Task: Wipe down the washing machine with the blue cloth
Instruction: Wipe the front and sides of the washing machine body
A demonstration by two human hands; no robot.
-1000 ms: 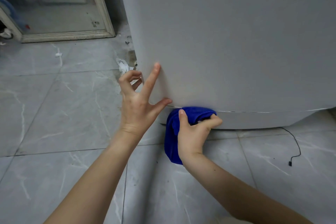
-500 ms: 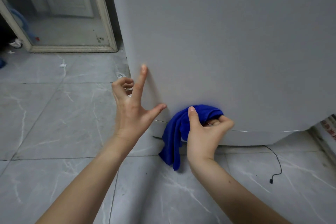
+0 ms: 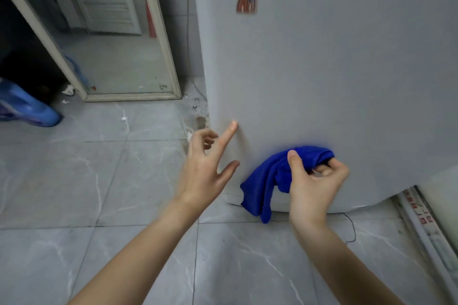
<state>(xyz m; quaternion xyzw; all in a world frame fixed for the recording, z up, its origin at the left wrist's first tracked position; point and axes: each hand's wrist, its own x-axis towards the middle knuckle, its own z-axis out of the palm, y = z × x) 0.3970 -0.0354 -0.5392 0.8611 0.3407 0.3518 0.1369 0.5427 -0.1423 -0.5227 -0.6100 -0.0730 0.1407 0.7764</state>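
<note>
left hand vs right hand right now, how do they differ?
The left hand is empty; the right hand has a grip on the blue cloth. The left hand is open with fingers spread, its index fingertip at the washing machine panel; the right hand is curled, bunching the cloth against the lower panel. The left hand sits higher and nearer the machine's corner than the right hand. Both are bare and reach toward the same side.

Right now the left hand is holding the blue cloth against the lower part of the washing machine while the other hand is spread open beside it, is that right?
Not quite: the hands are swapped. In the head view the right hand holds the blue cloth against the lower part of the washing machine, and the left hand is spread open beside it.
</note>
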